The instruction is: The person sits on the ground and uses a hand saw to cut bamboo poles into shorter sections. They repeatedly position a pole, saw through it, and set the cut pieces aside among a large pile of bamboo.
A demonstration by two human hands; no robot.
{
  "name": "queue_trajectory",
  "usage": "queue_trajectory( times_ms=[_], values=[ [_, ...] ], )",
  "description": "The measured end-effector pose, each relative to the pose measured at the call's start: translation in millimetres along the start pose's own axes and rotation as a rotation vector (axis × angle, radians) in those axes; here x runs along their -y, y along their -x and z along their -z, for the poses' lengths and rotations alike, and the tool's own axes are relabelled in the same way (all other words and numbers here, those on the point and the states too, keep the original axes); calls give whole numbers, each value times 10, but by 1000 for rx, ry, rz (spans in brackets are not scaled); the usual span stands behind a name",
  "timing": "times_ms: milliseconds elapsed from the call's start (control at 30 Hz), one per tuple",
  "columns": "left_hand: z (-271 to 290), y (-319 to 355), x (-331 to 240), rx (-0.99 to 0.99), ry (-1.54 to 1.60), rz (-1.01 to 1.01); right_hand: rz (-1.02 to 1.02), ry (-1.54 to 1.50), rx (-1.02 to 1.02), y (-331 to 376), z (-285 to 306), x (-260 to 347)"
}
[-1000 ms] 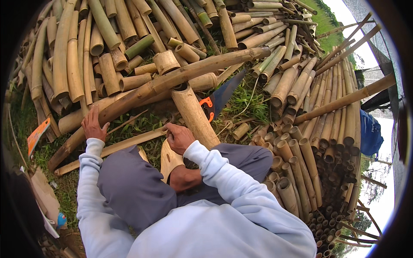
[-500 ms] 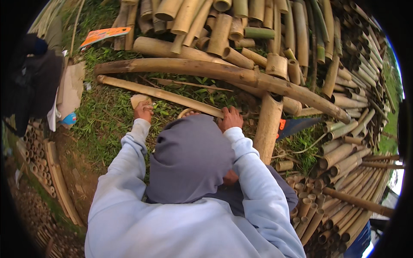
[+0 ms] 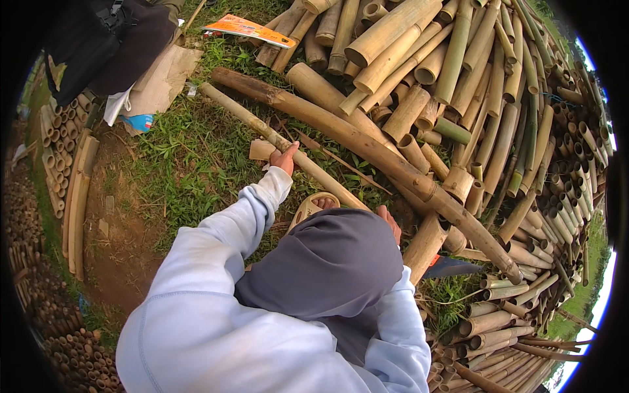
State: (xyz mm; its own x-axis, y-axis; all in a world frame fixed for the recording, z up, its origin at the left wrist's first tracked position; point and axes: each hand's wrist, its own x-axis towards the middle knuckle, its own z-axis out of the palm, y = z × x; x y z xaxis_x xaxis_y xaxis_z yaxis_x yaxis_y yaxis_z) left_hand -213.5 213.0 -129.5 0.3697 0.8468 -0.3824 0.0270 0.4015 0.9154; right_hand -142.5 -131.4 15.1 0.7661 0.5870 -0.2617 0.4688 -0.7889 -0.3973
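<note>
A long, narrow bamboo piece (image 3: pixel 319 173) lies slantwise in front of me, its rounded side up. My left hand (image 3: pixel 284 160) is closed around it near the middle. Beside that hand, on the grass, is a small pale bamboo offcut (image 3: pixel 262 150). At the piece's near right end is my right hand (image 3: pixel 390 224), fingers curled and partly hidden; what they grip cannot be made out. A grey hood (image 3: pixel 321 262) covers the ground below. Next to the right hand, a short thick bamboo section (image 3: pixel 426 245) slants under a long bamboo pole (image 3: pixel 367 141).
Cut bamboo tubes (image 3: pixel 419 65) are heaped at the back and right. A dark saw blade (image 3: pixel 452 267) lies right of the thick section. An orange sheet (image 3: pixel 252 30), cardboard (image 3: pixel 164 78) and a black bag (image 3: pixel 131 46) lie far left. My sandalled foot (image 3: pixel 321 202) is between my hands.
The view has swung, shifting the scene. My left hand has gone from the small offcut to the long bamboo piece. That piece showed its hollow side before and now shows its rounded side.
</note>
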Motion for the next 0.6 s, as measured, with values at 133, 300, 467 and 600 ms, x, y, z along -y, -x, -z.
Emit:
queue_trajectory(
  times_ms=[133,300,467,600],
  values=[
    [-535,425,-1191,307,79,168,180,-30,-203,20,296,26],
    [-497,-399,-1164,116,97,72,303,-20,-198,-419,750,576],
    [-674,-558,-1427,107,228,195,247,46,-172,-674,1039,686],
    [-777,-473,-1532,111,118,308,258,100,-152,-798,1199,649]
  ],
)
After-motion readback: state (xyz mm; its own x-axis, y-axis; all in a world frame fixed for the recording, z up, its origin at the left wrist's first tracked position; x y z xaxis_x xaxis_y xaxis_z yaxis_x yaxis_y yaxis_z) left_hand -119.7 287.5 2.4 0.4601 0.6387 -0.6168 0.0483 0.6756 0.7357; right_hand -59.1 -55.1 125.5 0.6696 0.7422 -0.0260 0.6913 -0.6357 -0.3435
